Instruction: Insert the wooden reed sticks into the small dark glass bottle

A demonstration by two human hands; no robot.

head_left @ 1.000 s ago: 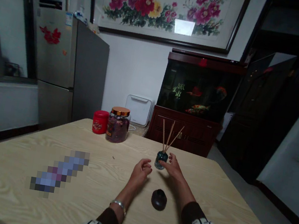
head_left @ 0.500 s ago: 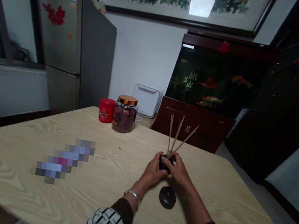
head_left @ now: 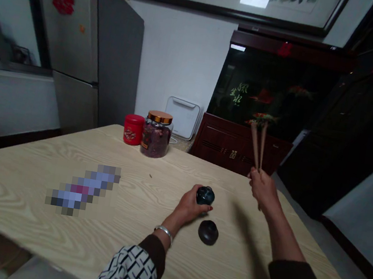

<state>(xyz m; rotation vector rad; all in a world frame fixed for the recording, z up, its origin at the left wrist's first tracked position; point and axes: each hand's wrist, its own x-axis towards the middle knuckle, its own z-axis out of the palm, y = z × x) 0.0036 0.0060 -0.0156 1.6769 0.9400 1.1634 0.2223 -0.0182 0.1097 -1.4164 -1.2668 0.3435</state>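
My hands are well apart: my left hand clasps the small dark-teal glass bottle out mid-bench, well in from the near edge, while my right hand holds two wooden reed sticks up over the far right edge. (The dark round lid sits just beside my left hand.)

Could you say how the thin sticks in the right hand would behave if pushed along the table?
The sticks probably roll easily, as they look round. They seem light and stiff, standing straight above the right hand without drooping.
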